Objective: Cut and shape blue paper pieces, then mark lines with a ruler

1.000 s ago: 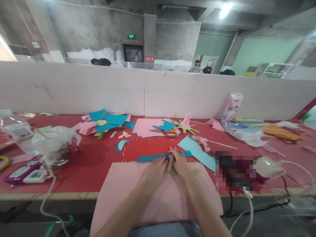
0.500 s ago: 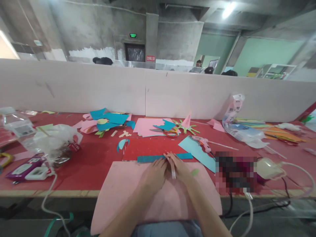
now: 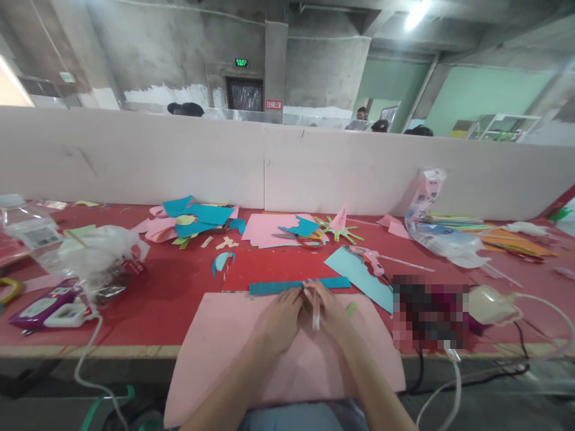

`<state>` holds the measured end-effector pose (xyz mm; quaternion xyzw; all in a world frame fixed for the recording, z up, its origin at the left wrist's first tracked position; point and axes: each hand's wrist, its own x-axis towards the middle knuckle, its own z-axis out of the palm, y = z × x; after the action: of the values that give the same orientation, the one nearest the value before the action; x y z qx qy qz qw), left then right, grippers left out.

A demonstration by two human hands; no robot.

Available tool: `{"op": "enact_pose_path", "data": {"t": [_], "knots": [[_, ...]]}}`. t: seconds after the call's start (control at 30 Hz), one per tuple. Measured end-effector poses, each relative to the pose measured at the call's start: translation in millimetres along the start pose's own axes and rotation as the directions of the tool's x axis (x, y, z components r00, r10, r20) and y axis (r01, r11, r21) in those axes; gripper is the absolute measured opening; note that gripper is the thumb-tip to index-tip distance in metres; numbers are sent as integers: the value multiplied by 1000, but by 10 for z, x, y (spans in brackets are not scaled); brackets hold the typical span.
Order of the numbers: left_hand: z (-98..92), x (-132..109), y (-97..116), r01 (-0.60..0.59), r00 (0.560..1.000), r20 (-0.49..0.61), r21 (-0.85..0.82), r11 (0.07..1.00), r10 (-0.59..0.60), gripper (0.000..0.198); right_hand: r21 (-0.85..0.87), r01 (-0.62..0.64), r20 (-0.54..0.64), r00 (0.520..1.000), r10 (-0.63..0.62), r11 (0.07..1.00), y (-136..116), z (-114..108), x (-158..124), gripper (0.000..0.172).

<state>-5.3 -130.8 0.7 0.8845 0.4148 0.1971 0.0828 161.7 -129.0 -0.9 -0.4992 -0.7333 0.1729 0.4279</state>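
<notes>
A long blue paper strip (image 3: pixel 268 288) lies crosswise on red card along the far edge of a large pink sheet (image 3: pixel 215 359). My left hand (image 3: pixel 286 308) rests flat over the strip's near edge, fingers stretched forward. Close beside it, my right hand (image 3: pixel 324 305) is closed around a slim pale stick (image 3: pixel 316 317) with a clear end, which points back toward me. The right fingertips touch the strip; what lies under them is hidden. A small green paper piece (image 3: pixel 351 309) shows just right of that hand.
Scissors (image 3: pixel 309 240) and pink paper lie beyond the red card (image 3: pixel 269 263). A pink glue gun (image 3: pixel 372 261) sits on light-blue paper (image 3: pixel 354 275). Paper scraps (image 3: pixel 202 218), a plastic bag (image 3: pixel 103 251) and a bottle (image 3: pixel 29 221) are leftward. A white partition (image 3: pixel 179 161) stands behind.
The green piece beside my right hand has tilted more upright. The pale stick has shifted very slightly, while both hands stay almost in place at the blue strip.
</notes>
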Motion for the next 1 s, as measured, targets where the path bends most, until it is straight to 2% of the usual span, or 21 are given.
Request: {"op": "enact_pose_path", "data": {"t": [0.1,0.2,0.27,0.37,0.47,0.6,0.83,1.0], "knots": [[-7,-2,5,7,1000,3,-4,1000,-7,34,83,-62,-165,983,75,995,-114,-51,189,32],[-21,2,26,26,999,-27,-24,999,-26,35,147,-79,-195,975,107,986,-215,-50,431,37],[-23,2,34,35,998,-41,-22,999,-36,35,264,-132,-159,971,179,955,-202,8,563,40],[-3,-4,27,23,999,-43,13,1000,-22,31,500,-275,-61,935,350,821,-54,156,662,45],[34,-7,20,1,998,-57,61,998,3,28,577,-336,-1,911,412,744,116,286,661,43],[72,1,37,10,997,-77,105,994,-2,28,572,-299,-25,924,381,764,202,345,631,38],[85,-14,11,-5,996,-87,10,1000,5,29,427,-278,-53,942,331,861,204,328,612,29],[94,-14,-20,-27,996,-91,-10,1000,26,30,302,-194,-95,968,232,933,149,298,578,35]]}}
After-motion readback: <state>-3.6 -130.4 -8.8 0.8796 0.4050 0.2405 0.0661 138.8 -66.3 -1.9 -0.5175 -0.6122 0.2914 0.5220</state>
